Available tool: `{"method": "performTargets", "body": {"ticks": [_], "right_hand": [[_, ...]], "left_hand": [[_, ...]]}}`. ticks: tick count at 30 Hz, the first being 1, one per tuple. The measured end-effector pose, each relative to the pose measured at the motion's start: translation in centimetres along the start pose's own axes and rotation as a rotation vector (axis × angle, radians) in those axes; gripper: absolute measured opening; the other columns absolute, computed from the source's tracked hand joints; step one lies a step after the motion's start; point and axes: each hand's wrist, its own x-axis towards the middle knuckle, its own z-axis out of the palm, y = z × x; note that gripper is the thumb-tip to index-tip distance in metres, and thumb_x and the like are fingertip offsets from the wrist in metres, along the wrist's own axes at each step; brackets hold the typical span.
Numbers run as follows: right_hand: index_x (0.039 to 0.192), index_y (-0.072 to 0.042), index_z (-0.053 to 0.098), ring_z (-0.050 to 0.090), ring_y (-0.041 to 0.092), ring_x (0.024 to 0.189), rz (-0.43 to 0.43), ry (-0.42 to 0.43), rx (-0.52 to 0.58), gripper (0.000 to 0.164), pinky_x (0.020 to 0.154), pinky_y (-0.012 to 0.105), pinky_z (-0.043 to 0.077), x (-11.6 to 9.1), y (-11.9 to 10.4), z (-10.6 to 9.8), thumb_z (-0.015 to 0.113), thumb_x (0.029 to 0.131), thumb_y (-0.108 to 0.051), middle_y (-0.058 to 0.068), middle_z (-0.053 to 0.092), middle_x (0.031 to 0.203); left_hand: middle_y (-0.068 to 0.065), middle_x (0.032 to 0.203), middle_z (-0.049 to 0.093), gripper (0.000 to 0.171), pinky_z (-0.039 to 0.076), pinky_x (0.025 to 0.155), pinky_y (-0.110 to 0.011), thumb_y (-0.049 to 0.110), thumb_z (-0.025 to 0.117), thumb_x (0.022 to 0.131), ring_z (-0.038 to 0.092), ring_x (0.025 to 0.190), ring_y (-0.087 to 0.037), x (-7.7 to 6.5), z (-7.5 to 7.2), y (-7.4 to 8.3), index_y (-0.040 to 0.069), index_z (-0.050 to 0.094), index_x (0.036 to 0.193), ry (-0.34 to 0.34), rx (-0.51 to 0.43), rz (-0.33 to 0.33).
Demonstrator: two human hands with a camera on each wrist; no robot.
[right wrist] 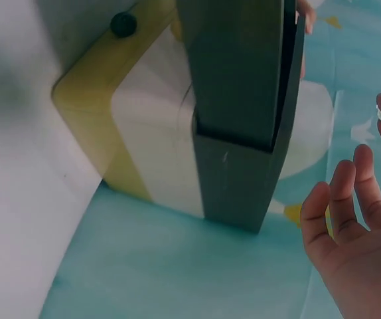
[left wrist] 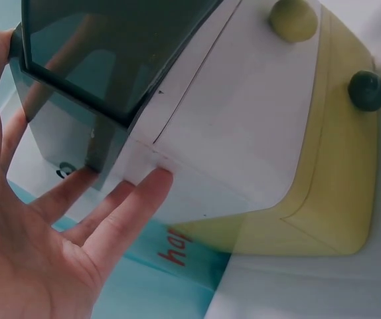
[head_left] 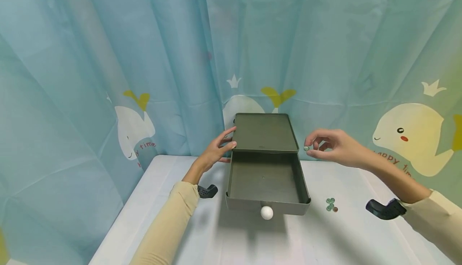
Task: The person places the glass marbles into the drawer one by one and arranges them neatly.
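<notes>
A small stack of drawers has a dark grey-green top tier [head_left: 265, 132], with a white tier [left wrist: 243, 113] and a yellow tier [left wrist: 350, 173] below it. Its top drawer [head_left: 238, 205] is pulled out, bare inside, with a white knob [head_left: 266, 213] in front. My left hand [head_left: 213, 151] touches the stack's left side, fingers spread and thumb near the top edge. To the right of the stack, above the table, my right hand [head_left: 337, 148] pinches a small greenish glass bead [head_left: 306, 148] between thumb and index finger; the other fingers are loosely bent.
Several similar green beads [head_left: 330, 201] and a brownish one [head_left: 335, 209] lie on the white table [head_left: 346, 237] right of the drawer. Behind the stack hangs a blue-green curtain [head_left: 180, 56] printed with whales. A yellow knob [left wrist: 294, 20] and a dark green knob [left wrist: 367, 91] stick out from the lower tiers.
</notes>
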Motion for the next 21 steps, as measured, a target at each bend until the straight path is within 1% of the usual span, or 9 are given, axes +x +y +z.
{"method": "performTargets", "body": {"ticks": [6, 12, 16, 21], "right_hand": [[0.104, -0.014, 0.070, 0.063, 0.015, 0.082, -0.004, -0.068, 0.058, 0.020, 0.075, 0.026, 0.056, 2.1, -1.0, 1.0, 0.077, 0.091, -0.001, 0.001, 0.067, 0.092], [0.104, -0.015, 0.070, 0.059, 0.016, 0.081, 0.002, -0.136, 0.101, 0.015, 0.072, 0.029, 0.055, 3.9, -2.0, 2.1, 0.077, 0.093, -0.008, 0.001, 0.065, 0.091], [0.104, -0.017, 0.070, 0.058, 0.018, 0.080, 0.025, -0.179, 0.095, 0.014, 0.070, 0.030, 0.054, 5.1, -2.9, 2.9, 0.077, 0.093, -0.013, 0.001, 0.064, 0.088], [0.105, -0.020, 0.071, 0.060, 0.020, 0.081, 0.053, -0.243, 0.091, 0.013, 0.071, 0.032, 0.055, 6.5, -3.8, 3.9, 0.078, 0.094, -0.020, 0.001, 0.064, 0.089]], "left_hand": [[-0.012, 0.165, 0.028, 0.061, 0.055, 0.094, -0.055, 0.033, 0.060, 0.104, 0.036, 0.148, -0.031, -0.1, 0.0, 0.0, 0.044, 0.035, 0.159, 0.009, -0.001, -0.007], [-0.011, 0.165, 0.028, 0.061, 0.055, 0.095, -0.055, 0.035, 0.060, 0.103, 0.037, 0.147, -0.031, 0.0, 0.1, 0.1, 0.045, 0.035, 0.158, 0.008, 0.000, -0.012], [-0.011, 0.165, 0.028, 0.061, 0.055, 0.095, -0.055, 0.036, 0.061, 0.103, 0.038, 0.147, -0.031, 0.0, 0.1, 0.1, 0.046, 0.036, 0.158, 0.011, 0.005, -0.015], [-0.011, 0.165, 0.029, 0.061, 0.055, 0.094, -0.055, 0.036, 0.061, 0.103, 0.037, 0.147, -0.031, -0.1, 0.1, 0.0, 0.045, 0.036, 0.158, 0.018, 0.007, -0.014]]}}
